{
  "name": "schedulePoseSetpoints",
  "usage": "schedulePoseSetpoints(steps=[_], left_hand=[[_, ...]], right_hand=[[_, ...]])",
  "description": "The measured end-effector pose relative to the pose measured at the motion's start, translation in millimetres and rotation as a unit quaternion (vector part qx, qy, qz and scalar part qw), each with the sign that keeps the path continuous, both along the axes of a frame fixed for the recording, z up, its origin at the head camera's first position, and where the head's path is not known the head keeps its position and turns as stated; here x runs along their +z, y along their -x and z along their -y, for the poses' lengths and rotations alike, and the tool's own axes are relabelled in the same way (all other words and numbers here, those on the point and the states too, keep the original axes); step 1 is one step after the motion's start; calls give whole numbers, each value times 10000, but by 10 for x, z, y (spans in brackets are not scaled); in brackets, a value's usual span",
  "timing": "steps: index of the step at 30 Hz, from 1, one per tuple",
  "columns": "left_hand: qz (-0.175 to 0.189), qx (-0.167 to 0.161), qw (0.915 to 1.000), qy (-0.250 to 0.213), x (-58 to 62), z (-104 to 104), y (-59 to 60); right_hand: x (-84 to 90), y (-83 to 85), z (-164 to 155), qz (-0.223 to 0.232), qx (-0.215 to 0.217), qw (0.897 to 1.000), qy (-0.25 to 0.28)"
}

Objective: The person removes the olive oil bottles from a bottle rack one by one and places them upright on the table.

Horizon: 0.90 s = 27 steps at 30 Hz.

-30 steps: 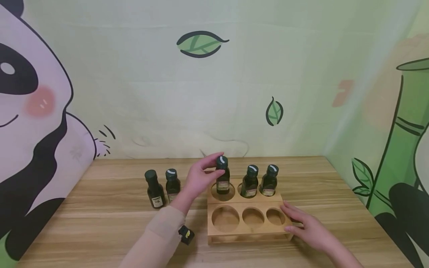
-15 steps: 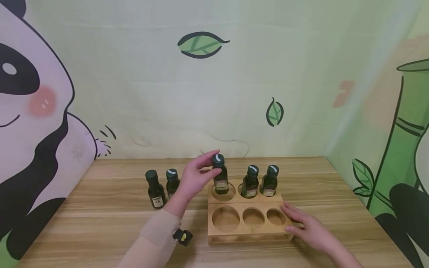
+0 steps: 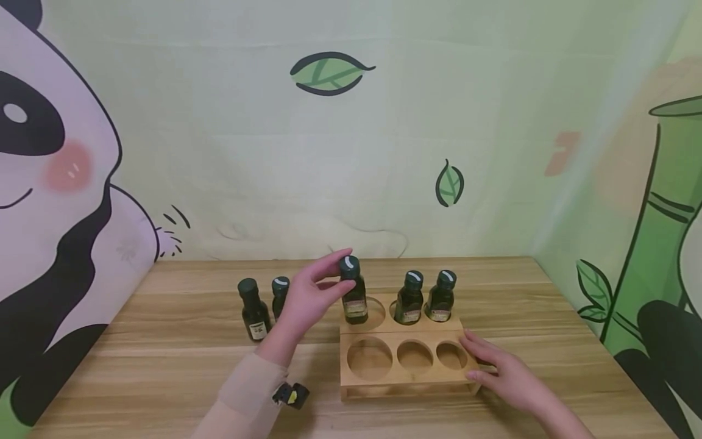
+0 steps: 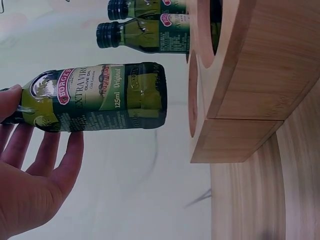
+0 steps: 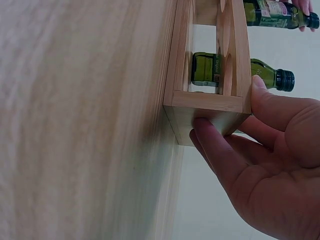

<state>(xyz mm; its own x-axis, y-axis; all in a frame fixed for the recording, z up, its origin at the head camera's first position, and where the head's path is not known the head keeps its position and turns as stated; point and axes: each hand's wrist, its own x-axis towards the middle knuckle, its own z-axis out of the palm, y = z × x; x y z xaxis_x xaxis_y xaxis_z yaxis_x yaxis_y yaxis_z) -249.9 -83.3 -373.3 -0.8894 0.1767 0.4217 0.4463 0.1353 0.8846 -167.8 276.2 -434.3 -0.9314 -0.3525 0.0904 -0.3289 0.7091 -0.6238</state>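
My left hand [image 3: 309,299] pinches a small dark-green olive oil bottle [image 3: 355,308] by its neck and cap. It hangs upright over the back left corner of the wooden bottle rack [image 3: 403,329], overlapping the left edge of the large back hole in the head view. In the left wrist view its base is apart from the rack's top board. Two similar bottles, one in the middle hole [image 3: 409,305] and one in the right hole [image 3: 440,302], stand in the back row. My right hand [image 3: 510,378] grips the rack's right end, thumb on the top board, fingers against the side.
Left of the rack, a long-necked dark bottle [image 3: 255,317] and a shorter one [image 3: 280,296], partly hidden by my left hand, stand on the wood-grain table [image 3: 164,366]. Three round holes show in the rack's front row. A printed cloth [image 3: 247,152] hangs behind the table.
The olive oil bottle has moved left with my left hand, from over the large back hole to that hole's left edge. My right hand and the rack have stayed put.
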Motion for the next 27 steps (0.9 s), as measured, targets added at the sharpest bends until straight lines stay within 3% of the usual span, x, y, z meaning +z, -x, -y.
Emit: schedulePoseSetpoints(steps=[14, 27], left_hand=[[-65, -38, 9999, 71, 58, 246, -148], [-161, 212, 9993, 279, -5, 568, -274]], right_hand=[[8, 5, -2, 14, 10, 10000, -16], [0, -5, -3, -117, 44, 9999, 2]])
